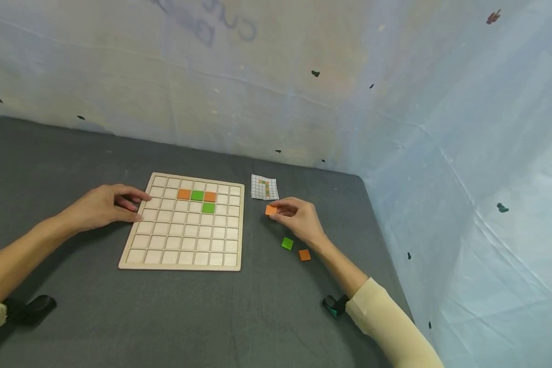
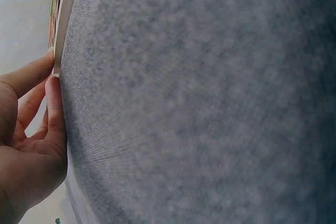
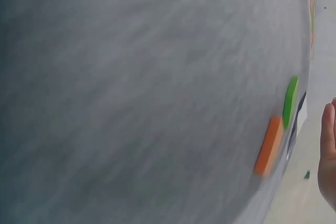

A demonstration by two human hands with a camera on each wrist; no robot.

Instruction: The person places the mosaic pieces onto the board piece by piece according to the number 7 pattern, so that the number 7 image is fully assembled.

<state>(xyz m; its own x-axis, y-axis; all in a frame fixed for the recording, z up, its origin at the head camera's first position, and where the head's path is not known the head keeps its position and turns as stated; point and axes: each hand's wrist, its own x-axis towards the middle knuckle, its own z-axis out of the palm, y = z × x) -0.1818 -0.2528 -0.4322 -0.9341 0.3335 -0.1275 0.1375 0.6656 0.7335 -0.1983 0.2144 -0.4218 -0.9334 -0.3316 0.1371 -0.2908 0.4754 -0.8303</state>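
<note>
A pale wooden grid board (image 1: 179,266) lies on the dark table. An orange tile (image 1: 184,194), a green tile (image 1: 197,195) and another orange tile (image 1: 210,197) sit side by side in one row, with a green tile (image 1: 208,208) below the right one. My left hand (image 1: 102,205) touches the board's left edge with thumb and fingertips. Right of the board, my right hand (image 1: 301,220) pinches an orange tile (image 1: 270,210) between thumb and fingers. In the right wrist view only part of this hand shows, and its tile is hidden.
A small printed pattern card (image 1: 264,187) with coloured squares lies beyond the right hand. Nearer me are a loose green tile (image 1: 287,244) and a loose orange tile (image 1: 305,255). A pale sheet wall (image 1: 276,76) bounds the table behind and at right.
</note>
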